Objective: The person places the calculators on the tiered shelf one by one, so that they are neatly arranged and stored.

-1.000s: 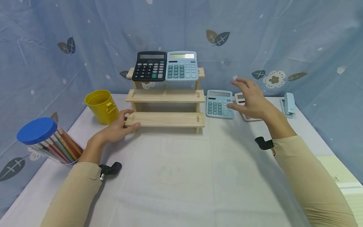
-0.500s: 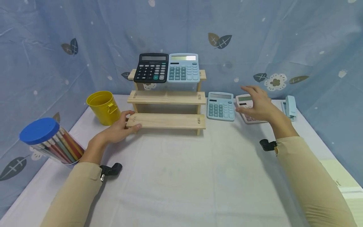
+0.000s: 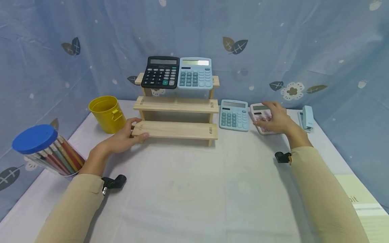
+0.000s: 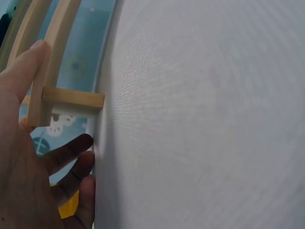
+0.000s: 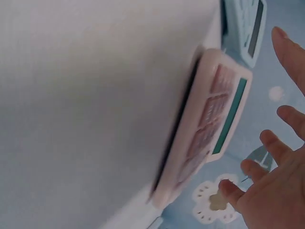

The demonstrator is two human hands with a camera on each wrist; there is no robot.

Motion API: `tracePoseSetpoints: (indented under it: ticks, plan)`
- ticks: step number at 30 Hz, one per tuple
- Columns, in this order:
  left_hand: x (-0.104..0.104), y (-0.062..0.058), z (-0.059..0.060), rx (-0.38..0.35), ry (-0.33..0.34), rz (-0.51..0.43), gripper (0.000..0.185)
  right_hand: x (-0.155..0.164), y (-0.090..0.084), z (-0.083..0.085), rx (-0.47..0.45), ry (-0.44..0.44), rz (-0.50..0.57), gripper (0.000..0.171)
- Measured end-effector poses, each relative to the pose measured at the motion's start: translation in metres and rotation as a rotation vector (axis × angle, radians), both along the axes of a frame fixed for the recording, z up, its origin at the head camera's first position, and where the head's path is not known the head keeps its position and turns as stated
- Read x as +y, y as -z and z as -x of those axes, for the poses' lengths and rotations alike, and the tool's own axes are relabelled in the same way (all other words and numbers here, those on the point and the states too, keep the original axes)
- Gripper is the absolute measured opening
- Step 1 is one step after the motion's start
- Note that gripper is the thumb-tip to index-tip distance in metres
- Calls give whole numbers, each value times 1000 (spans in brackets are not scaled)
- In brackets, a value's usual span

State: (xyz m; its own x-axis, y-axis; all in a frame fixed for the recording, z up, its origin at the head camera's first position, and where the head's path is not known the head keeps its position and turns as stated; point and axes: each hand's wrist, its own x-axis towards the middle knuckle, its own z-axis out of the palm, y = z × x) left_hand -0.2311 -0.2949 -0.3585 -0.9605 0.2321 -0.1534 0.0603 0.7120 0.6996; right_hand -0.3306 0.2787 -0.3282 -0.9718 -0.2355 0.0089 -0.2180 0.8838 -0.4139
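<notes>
At the left end of a three-tier wooden shelf (image 3: 174, 130), my left hand (image 3: 123, 136) grips the lowest board. Its thumb (image 4: 26, 67) lies along the board in the left wrist view, while the lower fingers hang off it. My right hand (image 3: 278, 119) hovers over a pink calculator (image 3: 258, 116), thumb and fingers spread and partly hiding it. In the right wrist view the pink calculator (image 5: 209, 119) lies apart from the fingers. A light blue calculator (image 3: 234, 115) lies just left of it. On the top tier a black calculator (image 3: 161, 72) stands beside another light blue calculator (image 3: 195, 73).
A yellow bucket (image 3: 107, 116) stands left of the shelf. Nearer on the left is a blue-lidded clear jar (image 3: 62, 157) of pencils. A light blue stapler (image 3: 307, 118) sits at the far right, and a pale printed item (image 3: 358, 195) lies at the right edge.
My right hand has moved right and down from beside the light blue calculator to over the pink one. The left hand keeps its grip on the shelf.
</notes>
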Motion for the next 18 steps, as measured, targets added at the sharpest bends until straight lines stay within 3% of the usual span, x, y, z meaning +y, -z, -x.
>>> tracePoseSetpoints:
  ticks: [12, 18]
  plan:
    - [2, -2, 0, -4, -2, 5, 90, 10, 15, 7, -96, 145, 87, 122]
    - [3, -3, -1, -7, -3, 5, 91, 11, 20, 6, -155, 157, 53, 126]
